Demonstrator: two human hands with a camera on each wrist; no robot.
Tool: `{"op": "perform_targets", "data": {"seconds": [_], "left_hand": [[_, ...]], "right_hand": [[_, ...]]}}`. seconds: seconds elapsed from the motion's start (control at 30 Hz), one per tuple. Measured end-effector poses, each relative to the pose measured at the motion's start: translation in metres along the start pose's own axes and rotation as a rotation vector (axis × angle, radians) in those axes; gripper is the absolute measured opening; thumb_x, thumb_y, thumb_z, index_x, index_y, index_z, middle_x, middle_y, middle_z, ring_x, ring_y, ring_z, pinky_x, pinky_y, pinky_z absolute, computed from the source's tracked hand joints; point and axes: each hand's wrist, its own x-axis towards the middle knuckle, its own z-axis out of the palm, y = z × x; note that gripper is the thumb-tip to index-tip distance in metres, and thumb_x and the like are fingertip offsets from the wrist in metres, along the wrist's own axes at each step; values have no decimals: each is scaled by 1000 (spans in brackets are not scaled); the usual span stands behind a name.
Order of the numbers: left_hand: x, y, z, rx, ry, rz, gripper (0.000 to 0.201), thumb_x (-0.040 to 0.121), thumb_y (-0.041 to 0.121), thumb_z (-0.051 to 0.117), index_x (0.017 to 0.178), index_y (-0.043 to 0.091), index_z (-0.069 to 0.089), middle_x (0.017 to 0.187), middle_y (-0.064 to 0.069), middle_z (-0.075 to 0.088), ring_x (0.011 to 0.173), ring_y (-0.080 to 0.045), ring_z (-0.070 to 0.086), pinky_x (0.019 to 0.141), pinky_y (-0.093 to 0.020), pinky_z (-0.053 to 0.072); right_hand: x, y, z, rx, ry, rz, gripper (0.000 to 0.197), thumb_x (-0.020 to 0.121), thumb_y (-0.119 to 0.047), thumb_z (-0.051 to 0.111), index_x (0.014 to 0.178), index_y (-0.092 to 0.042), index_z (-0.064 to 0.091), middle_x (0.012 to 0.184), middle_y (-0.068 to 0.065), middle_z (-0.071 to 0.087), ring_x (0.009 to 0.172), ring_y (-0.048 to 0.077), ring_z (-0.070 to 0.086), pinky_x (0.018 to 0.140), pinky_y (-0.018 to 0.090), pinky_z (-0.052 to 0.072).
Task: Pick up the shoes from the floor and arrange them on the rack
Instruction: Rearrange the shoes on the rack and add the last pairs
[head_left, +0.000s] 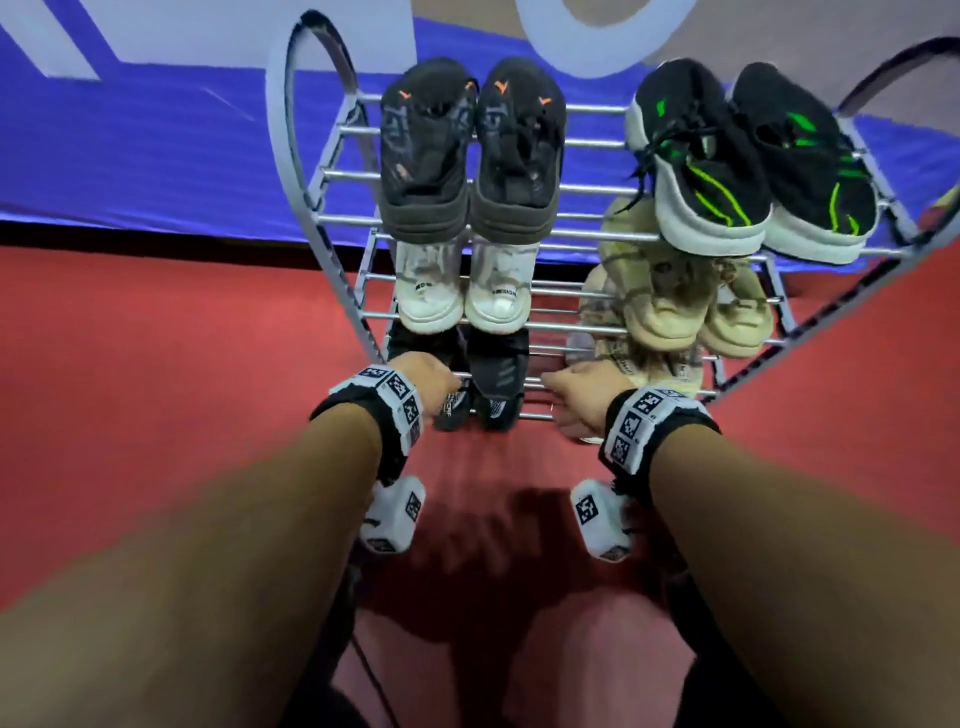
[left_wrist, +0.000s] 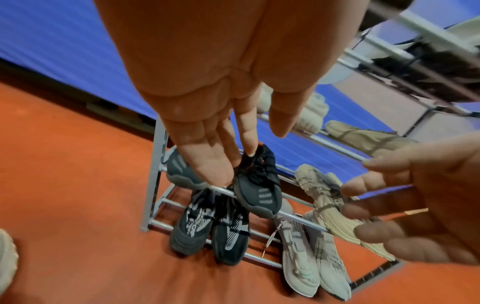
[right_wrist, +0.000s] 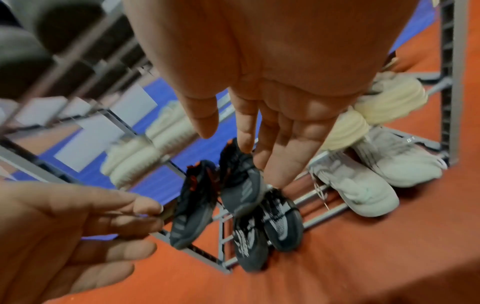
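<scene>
The grey metal rack (head_left: 343, 174) holds pairs on every tier. Black shoes with orange marks (head_left: 467, 156) and black-green shoes (head_left: 748, 166) sit on top, with white shoes (head_left: 462, 296) and beige shoes (head_left: 680, 306) below them. My left hand (head_left: 426, 376) hovers with straight fingers over the dark grey striped pair (left_wrist: 259, 195) and holds nothing. My right hand (head_left: 582, 395) is spread open beside the beige shoe (left_wrist: 330, 205), also with nothing in it. On the bottom tier lie a black knit pair (left_wrist: 207, 230) and a light grey pair (left_wrist: 306, 257).
Red floor (head_left: 182, 364) surrounds the rack, and a blue banner (head_left: 156, 156) hangs behind it. A pale, blurred shoe-like shape (left_wrist: 6, 257) lies on the floor at the left edge of the left wrist view. Cables run down between my forearms.
</scene>
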Motion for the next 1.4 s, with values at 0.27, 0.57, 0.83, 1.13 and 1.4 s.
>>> {"op": "perform_targets", "data": {"seconds": [0.27,0.57,0.83,1.13,1.4], "left_hand": [[63,-21,29,-310,21,-148,8,84,22,66,80,17,63,88,-13,64,78,-28,64,85,-52,59],[68,-15,23,-512,19,-233,19,99,13,57,80,14,58,84,-11,53,78,-25,52,76,-40,53],[49,-6,20,-548,-28,-241,19,99,10,54,81,14,53,80,-8,45,69,-20,45,68,-31,49],[-17,18,33,-524,1,-165,19,95,14,60,78,16,51,75,-7,48,59,-19,46,68,-33,50],[-49,12,41,-399,2,-86,23,96,16,60,115,3,66,83,-6,58,66,-17,56,77,-36,55]], "right_hand": [[97,18,34,101,-27,146,46,84,-41,66,121,-13,68,114,7,73,98,24,73,89,46,61],[116,7,72,381,6,264,7,99,-4,57,99,-4,65,109,21,71,75,32,72,56,37,59],[66,-1,47,573,34,308,19,99,-5,44,111,0,58,96,22,71,70,31,71,76,43,62],[-27,19,-18,745,65,197,28,87,3,44,110,-3,59,107,16,65,95,27,68,52,35,63],[-70,64,-73,456,185,98,10,72,-18,63,80,-12,59,47,2,56,42,18,52,53,25,47]]}}
